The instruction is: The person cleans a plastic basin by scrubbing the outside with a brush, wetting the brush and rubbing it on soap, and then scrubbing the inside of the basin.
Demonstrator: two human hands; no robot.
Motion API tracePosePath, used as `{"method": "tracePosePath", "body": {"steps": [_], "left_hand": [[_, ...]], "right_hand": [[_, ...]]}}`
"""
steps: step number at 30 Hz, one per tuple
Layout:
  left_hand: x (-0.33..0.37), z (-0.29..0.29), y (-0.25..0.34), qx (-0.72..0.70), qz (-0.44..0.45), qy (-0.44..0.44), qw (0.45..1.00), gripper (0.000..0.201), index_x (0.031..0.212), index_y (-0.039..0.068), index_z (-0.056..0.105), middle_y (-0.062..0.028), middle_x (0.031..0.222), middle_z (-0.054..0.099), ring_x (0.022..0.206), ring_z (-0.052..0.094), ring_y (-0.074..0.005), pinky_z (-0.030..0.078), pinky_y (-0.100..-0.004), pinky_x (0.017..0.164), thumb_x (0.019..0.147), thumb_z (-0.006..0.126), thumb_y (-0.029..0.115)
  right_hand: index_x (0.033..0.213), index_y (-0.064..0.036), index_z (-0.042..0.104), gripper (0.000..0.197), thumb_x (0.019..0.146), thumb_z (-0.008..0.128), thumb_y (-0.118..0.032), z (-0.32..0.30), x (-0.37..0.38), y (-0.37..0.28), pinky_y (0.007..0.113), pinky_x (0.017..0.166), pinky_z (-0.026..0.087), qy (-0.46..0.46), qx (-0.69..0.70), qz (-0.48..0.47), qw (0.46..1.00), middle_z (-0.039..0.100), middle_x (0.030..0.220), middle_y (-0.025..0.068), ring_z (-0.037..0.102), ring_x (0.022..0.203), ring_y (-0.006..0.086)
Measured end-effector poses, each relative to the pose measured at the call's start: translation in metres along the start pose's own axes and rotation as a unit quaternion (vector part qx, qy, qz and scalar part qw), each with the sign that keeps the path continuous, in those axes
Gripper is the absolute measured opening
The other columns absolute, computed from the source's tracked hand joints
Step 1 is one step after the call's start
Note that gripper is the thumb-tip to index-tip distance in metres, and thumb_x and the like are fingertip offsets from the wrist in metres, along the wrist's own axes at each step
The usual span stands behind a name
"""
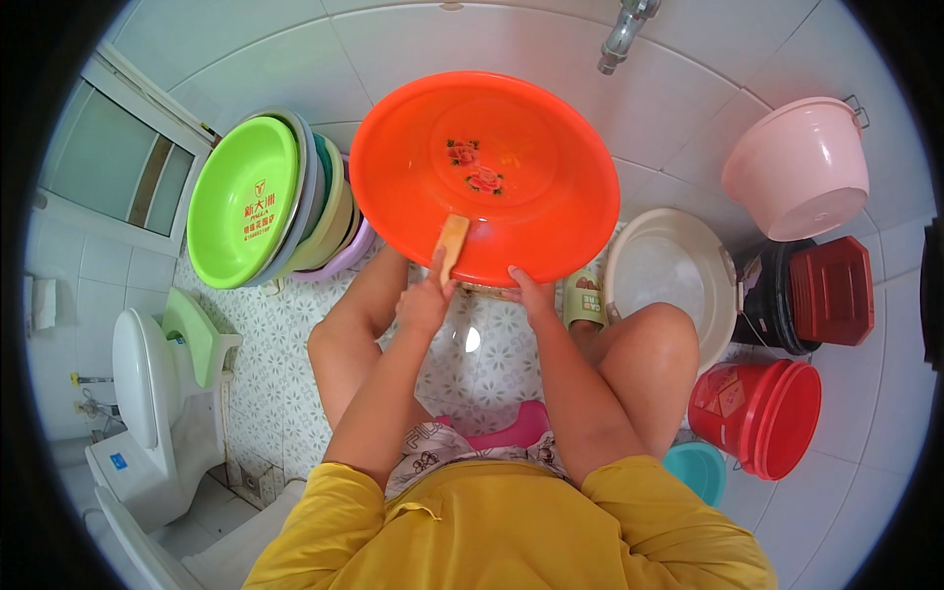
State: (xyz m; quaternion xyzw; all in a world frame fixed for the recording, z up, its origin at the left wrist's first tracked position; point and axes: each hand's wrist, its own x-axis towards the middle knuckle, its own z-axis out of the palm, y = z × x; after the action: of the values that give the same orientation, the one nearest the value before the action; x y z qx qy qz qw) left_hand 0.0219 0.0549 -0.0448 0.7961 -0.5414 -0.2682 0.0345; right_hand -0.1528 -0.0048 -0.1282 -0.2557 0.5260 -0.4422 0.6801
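Observation:
A large orange-red basin point(531, 167) with a printed flower pattern is tipped up in front of me, its inside facing me. My right hand point(535, 298) grips its lower rim, thumb on the inner face and fingers behind. In my left hand point(425, 303) is a brush with a yellow-tan wooden back point(453, 241), held against the lower inside of the basin. Its bristles are hidden from view.
On the left stand stacked basins, a green basin point(241, 202) foremost, beside a white toilet point(147, 393). To my right are a cream tub point(678, 265), a pink bucket point(801, 167), a red bucket point(777, 413) and a teal basin point(696, 472). A tap point(619, 39) juts from the wall.

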Motion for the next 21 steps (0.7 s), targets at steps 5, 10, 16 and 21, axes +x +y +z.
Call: {"method": "tracePosePath", "body": {"steps": [5,10,16,21], "left_hand": [[0.001,0.006,-0.006,0.038,-0.02,0.058,0.997,0.067,0.143,0.032,0.01,-0.0255,0.082,0.062,0.078,0.062,-0.0403,0.049,-0.0496,0.07,0.089,0.048,0.041],[-0.013,0.035,0.016,-0.119,0.045,-0.046,0.991,0.065,0.143,0.032,0.014,-0.025,0.093,0.063,0.084,0.063,-0.0374,0.049,-0.0438,0.074,0.089,0.049,0.041],[-0.009,0.046,-0.003,-0.285,0.045,-0.091,0.953,0.065,0.144,0.03,0.017,-0.0217,0.095,0.064,0.084,0.063,-0.0342,0.048,-0.0392,0.076,0.088,0.05,0.04],[-0.018,0.008,-0.015,-0.03,-0.003,0.078,0.996,0.063,0.142,0.032,0.02,-0.0206,0.08,0.064,0.071,0.062,-0.0382,0.049,-0.0482,0.065,0.087,0.052,0.04]], "right_hand": [[0.122,-0.0064,0.042,0.05,0.079,0.066,-0.012,0.003,-0.001,-0.001,0.034,0.063,0.057,0.001,-0.008,-0.001,1.0,0.055,0.112,0.0104,0.063,0.089,0.0236],[0.123,-0.0068,0.041,0.051,0.079,0.066,-0.012,0.0,0.002,0.001,0.034,0.063,0.057,-0.005,0.005,0.002,1.0,0.056,0.112,0.01,0.063,0.087,0.0234],[0.121,-0.005,0.045,0.05,0.076,0.067,-0.007,0.001,0.003,0.002,0.033,0.056,0.058,-0.019,0.032,0.003,0.999,0.058,0.108,0.0126,0.064,0.082,0.0247],[0.123,-0.0071,0.042,0.052,0.078,0.067,-0.013,0.002,0.002,0.0,0.033,0.062,0.057,0.007,-0.009,-0.003,1.0,0.055,0.113,0.0107,0.062,0.089,0.0233]]}}
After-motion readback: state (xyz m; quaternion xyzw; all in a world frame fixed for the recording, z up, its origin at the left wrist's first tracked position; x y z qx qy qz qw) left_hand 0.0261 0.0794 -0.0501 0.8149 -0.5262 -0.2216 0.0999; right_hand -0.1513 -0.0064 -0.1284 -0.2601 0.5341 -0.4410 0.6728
